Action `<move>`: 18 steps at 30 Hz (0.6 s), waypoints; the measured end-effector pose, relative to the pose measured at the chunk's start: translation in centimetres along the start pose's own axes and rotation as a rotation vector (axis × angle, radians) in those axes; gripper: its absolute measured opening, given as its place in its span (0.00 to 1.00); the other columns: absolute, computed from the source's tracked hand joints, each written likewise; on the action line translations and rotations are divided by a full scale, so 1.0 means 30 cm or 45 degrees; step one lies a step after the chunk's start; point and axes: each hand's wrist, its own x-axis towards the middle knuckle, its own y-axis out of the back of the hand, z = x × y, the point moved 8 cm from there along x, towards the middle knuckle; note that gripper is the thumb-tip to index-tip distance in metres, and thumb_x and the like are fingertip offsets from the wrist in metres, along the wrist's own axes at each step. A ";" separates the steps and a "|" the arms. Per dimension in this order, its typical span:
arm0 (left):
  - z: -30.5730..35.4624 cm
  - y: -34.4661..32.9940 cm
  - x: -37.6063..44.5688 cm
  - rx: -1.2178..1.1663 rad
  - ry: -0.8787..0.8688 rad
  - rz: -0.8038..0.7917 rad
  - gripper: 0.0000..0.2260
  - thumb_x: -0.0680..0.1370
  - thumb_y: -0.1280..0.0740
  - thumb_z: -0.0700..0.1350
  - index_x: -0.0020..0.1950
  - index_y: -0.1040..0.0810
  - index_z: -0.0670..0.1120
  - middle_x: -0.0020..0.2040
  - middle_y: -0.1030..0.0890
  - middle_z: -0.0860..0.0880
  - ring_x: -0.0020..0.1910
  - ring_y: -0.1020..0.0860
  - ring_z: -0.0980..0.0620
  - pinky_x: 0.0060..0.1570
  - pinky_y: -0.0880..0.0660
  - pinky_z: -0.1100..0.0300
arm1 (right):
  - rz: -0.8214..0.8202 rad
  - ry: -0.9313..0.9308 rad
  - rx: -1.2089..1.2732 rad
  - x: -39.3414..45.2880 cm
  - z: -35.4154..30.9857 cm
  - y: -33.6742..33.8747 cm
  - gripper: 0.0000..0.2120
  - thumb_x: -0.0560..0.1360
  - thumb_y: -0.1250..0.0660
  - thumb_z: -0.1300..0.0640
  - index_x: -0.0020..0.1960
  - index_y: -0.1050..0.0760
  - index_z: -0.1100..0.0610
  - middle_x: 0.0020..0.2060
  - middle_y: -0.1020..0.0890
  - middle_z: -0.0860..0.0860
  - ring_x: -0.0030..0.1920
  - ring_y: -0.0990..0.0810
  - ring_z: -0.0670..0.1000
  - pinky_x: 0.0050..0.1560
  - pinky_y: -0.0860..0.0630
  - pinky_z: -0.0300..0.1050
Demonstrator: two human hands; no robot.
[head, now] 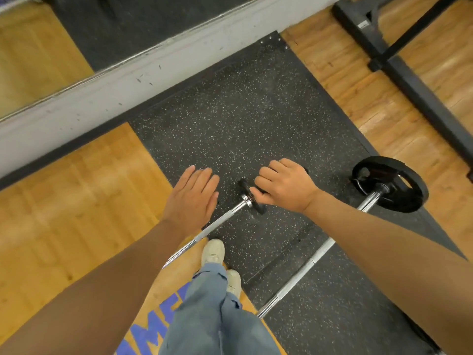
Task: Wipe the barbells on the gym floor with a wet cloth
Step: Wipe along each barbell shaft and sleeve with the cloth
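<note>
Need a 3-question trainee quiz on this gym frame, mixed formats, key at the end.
1. True or false: the left hand grips a barbell.
2. Multiple choice: the right hand is curled over A) the big plate B) the small plate on the near bar's end C) the mirror.
3. Fill in: the plates lie on the speckled black ____.

Key
1. False: its fingers are straight and it hangs open above the near bar.
2. B. No cloth shows in that hand.
3. Mat.
</note>
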 end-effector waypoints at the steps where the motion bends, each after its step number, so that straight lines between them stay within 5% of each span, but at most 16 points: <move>1: -0.007 -0.010 0.019 -0.004 0.001 -0.008 0.17 0.82 0.46 0.47 0.63 0.24 0.40 0.62 0.22 0.41 0.60 0.24 0.42 0.72 0.39 0.47 | -0.016 -0.025 0.007 -0.003 0.015 -0.012 0.20 0.80 0.40 0.50 0.32 0.27 0.55 0.27 0.29 0.50 0.27 0.31 0.51 0.27 0.35 0.44; 18: 0.050 -0.147 0.329 0.123 0.023 0.005 0.16 0.82 0.43 0.46 0.65 0.25 0.41 0.66 0.24 0.41 0.64 0.25 0.42 0.71 0.38 0.45 | -0.054 -0.056 0.155 -0.132 0.275 -0.229 0.24 0.83 0.46 0.50 0.32 0.26 0.56 0.27 0.28 0.50 0.26 0.31 0.51 0.26 0.35 0.43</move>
